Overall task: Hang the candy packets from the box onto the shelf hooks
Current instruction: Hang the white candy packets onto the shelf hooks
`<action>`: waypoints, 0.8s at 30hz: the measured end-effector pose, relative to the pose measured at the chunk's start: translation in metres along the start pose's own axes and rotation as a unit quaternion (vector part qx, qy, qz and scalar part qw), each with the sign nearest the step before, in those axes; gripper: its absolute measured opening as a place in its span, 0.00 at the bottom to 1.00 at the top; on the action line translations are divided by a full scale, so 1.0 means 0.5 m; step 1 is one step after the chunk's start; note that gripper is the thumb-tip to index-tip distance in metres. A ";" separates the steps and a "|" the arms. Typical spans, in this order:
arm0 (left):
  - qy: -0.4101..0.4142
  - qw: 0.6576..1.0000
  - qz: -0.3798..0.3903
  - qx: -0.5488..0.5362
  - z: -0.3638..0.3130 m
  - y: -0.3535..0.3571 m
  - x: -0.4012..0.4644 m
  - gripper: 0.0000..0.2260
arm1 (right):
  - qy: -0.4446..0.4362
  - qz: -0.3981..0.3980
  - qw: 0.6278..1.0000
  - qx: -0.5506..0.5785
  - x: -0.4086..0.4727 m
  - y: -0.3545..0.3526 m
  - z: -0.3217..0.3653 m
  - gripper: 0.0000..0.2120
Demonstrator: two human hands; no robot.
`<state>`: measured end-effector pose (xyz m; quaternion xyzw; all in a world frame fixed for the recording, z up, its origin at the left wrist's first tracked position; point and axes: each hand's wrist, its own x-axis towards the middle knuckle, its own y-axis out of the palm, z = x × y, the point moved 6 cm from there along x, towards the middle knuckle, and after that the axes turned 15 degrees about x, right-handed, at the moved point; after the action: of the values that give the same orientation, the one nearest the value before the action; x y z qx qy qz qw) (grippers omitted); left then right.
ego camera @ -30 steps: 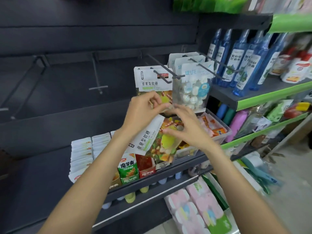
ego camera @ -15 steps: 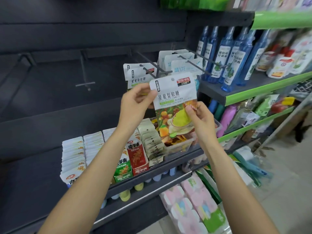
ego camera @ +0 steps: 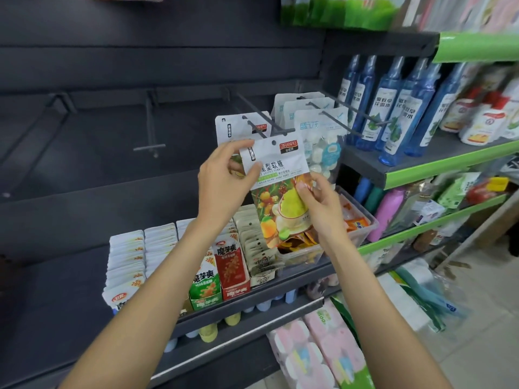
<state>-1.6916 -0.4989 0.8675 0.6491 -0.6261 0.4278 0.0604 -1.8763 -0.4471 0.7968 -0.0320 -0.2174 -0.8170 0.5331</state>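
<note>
I hold a white candy packet (ego camera: 278,186) with a fruit picture upright in front of the shelf. My left hand (ego camera: 224,181) pinches its upper left edge and my right hand (ego camera: 320,203) pinches its right side lower down. Its hang hole sits just below the tip of a dark hook (ego camera: 264,122), which carries another packet of the same kind (ego camera: 238,127). Below my right hand stands the clear plastic box (ego camera: 362,223) with more packets inside.
Blue-and-white packets (ego camera: 314,127) hang on the hook to the right. An empty hook (ego camera: 150,130) sticks out to the left. Blue bottles (ego camera: 393,108) stand on the green-edged shelf at right. Rows of snack packs (ego camera: 230,262) fill the lower shelf.
I lifted the packet out of the box, turned it upright and raised it to the hook's tip. The view has come closer to the shelf.
</note>
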 end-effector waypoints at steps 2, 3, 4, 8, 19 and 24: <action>-0.001 1.000 -0.012 0.005 0.001 -0.002 -0.001 0.15 | -0.003 0.000 1.000 0.025 -0.003 0.004 0.005 0.16; -0.008 1.000 -0.017 0.001 0.003 -0.002 0.001 0.16 | -0.012 0.006 0.999 0.035 -0.004 0.009 0.010 0.19; -0.014 1.000 -0.020 -0.003 0.005 -0.003 0.003 0.16 | -0.024 0.012 0.999 0.036 -0.003 0.013 0.015 0.21; -0.038 0.999 -0.014 -0.003 0.010 -0.005 0.012 0.17 | -0.083 0.028 0.995 -0.042 0.002 0.028 0.034 0.23; -0.038 0.998 0.039 0.012 -0.004 0.006 0.005 0.23 | -0.051 0.004 0.999 0.016 -0.010 0.005 0.024 0.19; -0.049 0.998 0.047 -0.002 -0.014 0.005 0.003 0.22 | -0.016 -0.027 0.997 0.069 -0.008 -0.011 0.022 0.16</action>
<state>-1.6974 -0.4965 0.8715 0.6390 -0.6589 0.3967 0.0104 -1.8815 -0.4376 0.8036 -0.0030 -0.2824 -0.8135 0.5085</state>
